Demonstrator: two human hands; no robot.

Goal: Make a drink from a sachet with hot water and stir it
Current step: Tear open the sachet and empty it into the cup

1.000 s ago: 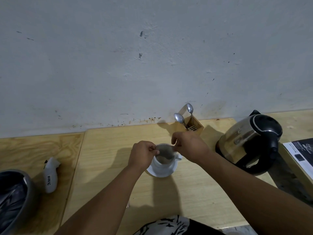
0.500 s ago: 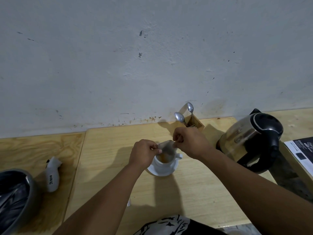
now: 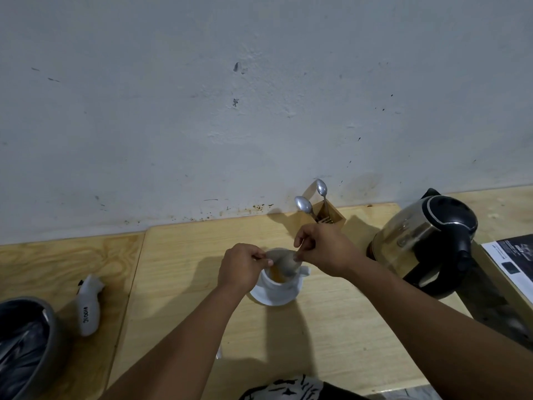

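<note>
A white cup (image 3: 277, 284) stands on a white saucer (image 3: 285, 297) in the middle of the wooden table; amber-brown liquid shows inside it. Over the cup hangs a grey sachet (image 3: 284, 262), tilted so its lower end dips toward the liquid. My left hand (image 3: 242, 268) pinches the sachet's left edge. My right hand (image 3: 323, 249) pinches its right upper corner, a little higher than the left. A steel and black kettle (image 3: 427, 241) sits to the right of the cup.
A wooden holder (image 3: 328, 212) with two spoons and a fork stands behind the cup at the wall. A white object (image 3: 88, 304) and a grey lined bin (image 3: 26, 345) lie at the left. A dark booklet (image 3: 516, 261) rests at the right edge.
The sachet, held flat across the cup before, is now tilted with its lower end down into the cup, and my right hand has risen slightly. Brown liquid has come into sight.
</note>
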